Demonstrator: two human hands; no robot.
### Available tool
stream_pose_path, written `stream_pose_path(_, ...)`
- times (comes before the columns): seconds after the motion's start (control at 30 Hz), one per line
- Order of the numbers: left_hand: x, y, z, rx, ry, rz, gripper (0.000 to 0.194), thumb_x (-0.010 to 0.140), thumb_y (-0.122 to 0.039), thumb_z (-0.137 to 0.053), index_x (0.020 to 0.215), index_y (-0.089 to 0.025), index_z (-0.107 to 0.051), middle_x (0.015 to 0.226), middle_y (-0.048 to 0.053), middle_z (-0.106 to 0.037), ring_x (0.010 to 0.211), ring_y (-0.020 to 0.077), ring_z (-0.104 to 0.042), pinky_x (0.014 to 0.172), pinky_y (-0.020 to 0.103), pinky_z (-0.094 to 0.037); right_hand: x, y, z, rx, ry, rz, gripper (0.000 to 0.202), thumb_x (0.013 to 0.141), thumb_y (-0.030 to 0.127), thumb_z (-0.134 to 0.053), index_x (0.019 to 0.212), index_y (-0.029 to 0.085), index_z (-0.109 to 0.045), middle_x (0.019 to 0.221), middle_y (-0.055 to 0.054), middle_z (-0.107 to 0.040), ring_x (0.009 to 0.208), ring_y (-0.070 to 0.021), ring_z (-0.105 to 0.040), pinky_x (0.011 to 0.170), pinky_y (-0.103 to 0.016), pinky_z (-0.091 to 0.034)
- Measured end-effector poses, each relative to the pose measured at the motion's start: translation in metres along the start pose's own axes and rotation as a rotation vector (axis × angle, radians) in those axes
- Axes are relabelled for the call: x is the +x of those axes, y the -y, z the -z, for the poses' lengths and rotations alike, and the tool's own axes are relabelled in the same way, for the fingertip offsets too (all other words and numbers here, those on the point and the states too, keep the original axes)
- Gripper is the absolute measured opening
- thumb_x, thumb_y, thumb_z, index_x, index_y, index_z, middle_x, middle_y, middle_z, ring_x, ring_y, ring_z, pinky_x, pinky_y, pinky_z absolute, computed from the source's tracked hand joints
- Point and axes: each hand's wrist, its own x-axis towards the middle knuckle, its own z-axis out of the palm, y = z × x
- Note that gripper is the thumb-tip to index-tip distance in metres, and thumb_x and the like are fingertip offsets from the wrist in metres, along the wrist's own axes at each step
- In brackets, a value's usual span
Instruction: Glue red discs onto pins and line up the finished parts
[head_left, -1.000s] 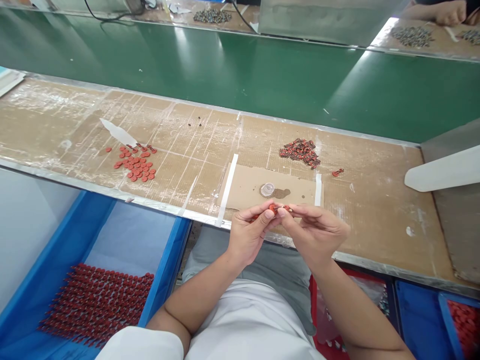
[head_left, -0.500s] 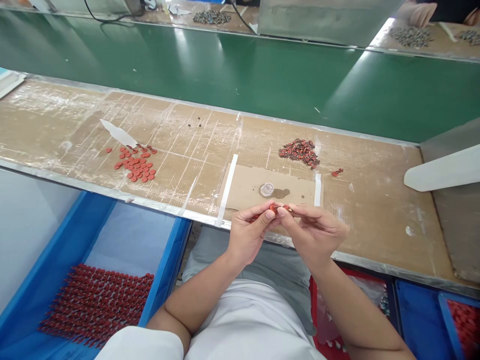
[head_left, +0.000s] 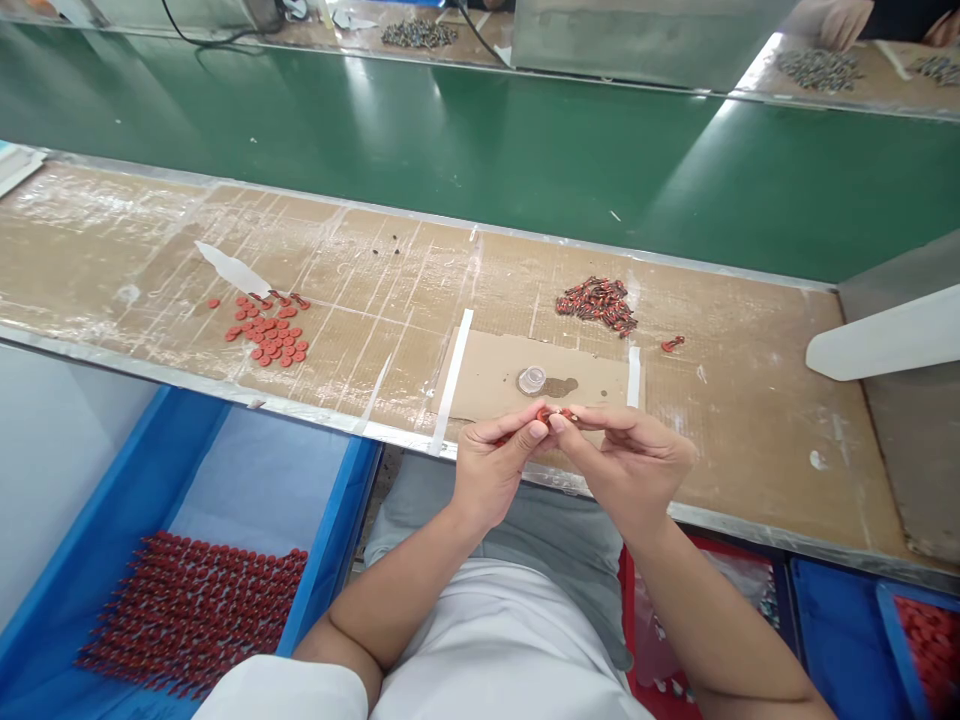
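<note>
My left hand (head_left: 491, 462) pinches a small red disc-like part (head_left: 543, 413) between thumb and fingertips. My right hand (head_left: 630, 458) touches it from the other side, its thumb and index closed on a small red and dark part (head_left: 568, 414). The two parts meet between my fingertips, partly hidden. Just beyond the hands, a small clear round cup (head_left: 532, 379) stands on a taped cardboard sheet (head_left: 495, 362). Behind it lies a pile of red and dark parts (head_left: 598, 304), with one separate red piece (head_left: 673, 343) to its right. Red discs (head_left: 271, 337) lie at the left.
A green belt (head_left: 450, 150) runs behind the brown worktable (head_left: 757, 420). A blue bin (head_left: 330, 530) with rows of red parts is at lower left. A white curved piece (head_left: 885, 335) juts in from the right. Another person's hand (head_left: 845, 22) shows at the top right.
The view has shifted very slightly. Both hands keep nearly the same pose, with the small parts still between their fingertips.
</note>
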Motion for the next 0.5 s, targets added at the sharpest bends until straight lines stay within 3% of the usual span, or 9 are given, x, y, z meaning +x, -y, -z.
stream_pose_path(0.17,0.0008,0.0013,0.0006,0.022,-0.015,-0.007,0.022,0.073,-0.028,-0.085,0.094,-0.025,-0.08,0.104,0.007,-0.076,0.098,0.0218,-0.072,0.088,0.035,-0.061,0.0013,-0.0015,0.0008,0.019,0.015,0.027,0.022,0.073,0.012,-0.083,0.089,0.025,-0.077,0.088,-0.002,-0.076,0.079,-0.0192,-0.073,0.074,-0.034,-0.062)
stream_pose_path(0.5,0.0022,0.0037,-0.0036,0.042,0.05,-0.048,0.018,0.079,-0.025,-0.08,0.097,-0.028,-0.08,0.106,0.005,-0.076,0.098,0.0183,-0.072,0.087,0.028,-0.061,-0.0022,-0.0094,-0.0005,0.098,-0.038,0.032,0.025,0.075,0.012,-0.082,0.096,0.025,-0.076,0.091,-0.002,-0.077,0.08,-0.0183,-0.074,0.074,-0.032,-0.063)
